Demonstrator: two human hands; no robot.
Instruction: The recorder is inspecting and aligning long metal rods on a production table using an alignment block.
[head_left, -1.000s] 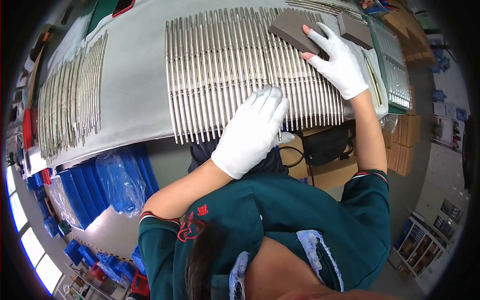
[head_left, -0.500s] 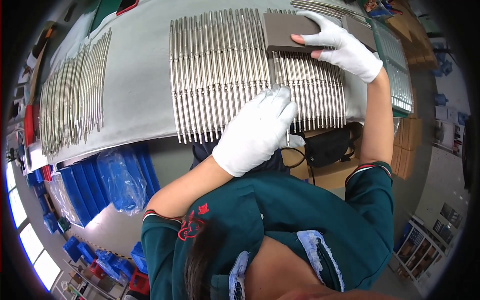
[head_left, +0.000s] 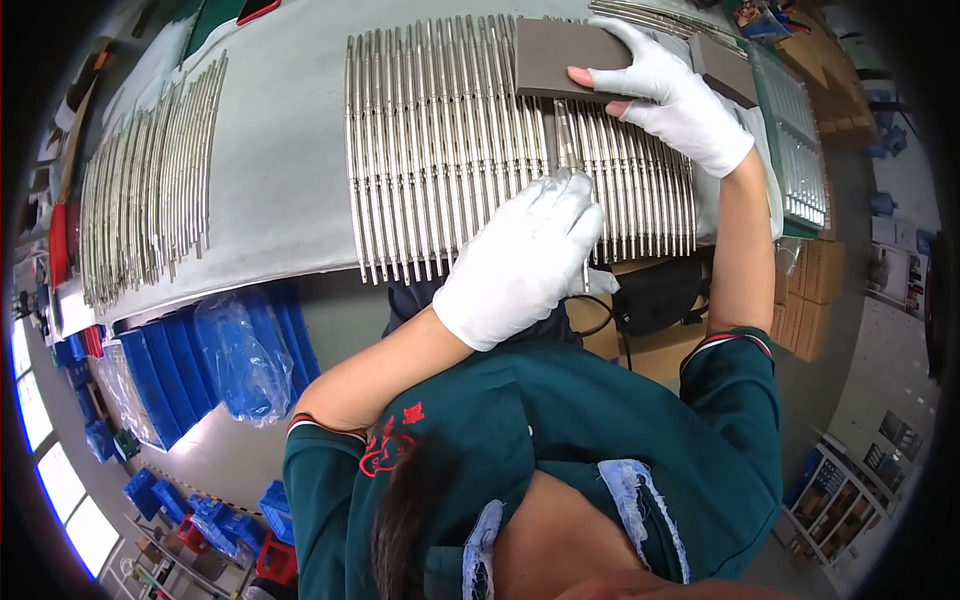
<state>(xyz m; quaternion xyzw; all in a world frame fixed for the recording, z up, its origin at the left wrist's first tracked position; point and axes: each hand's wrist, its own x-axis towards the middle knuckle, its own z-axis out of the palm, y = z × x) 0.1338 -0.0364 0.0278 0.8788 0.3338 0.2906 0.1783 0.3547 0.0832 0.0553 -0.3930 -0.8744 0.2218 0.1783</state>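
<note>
A long row of slim silvery metal rods [head_left: 430, 150] lies side by side across the grey-covered table in front of me. White-gloved, my left hand [head_left: 525, 258] is closed around the lower part of one metal rod [head_left: 565, 135]; its near end sticks out below the fingers. My right hand [head_left: 680, 100], gloved with bare thumb and fingertip showing, grips a flat grey-brown block [head_left: 565, 58]. That block rests across the far ends of the rods and the held rod, hiding them there.
A separate group of rods [head_left: 155, 170] lies at the table's left. Another grey block [head_left: 722, 68] and a clear plastic tray [head_left: 795, 140] are at the right. Blue bins [head_left: 175, 375] stand below the left edge; a black bag [head_left: 655, 300] sits under the near edge.
The block has shifted slightly left along the rods, with my right hand on it. My left hand has moved a little right, still gripping the rod.
</note>
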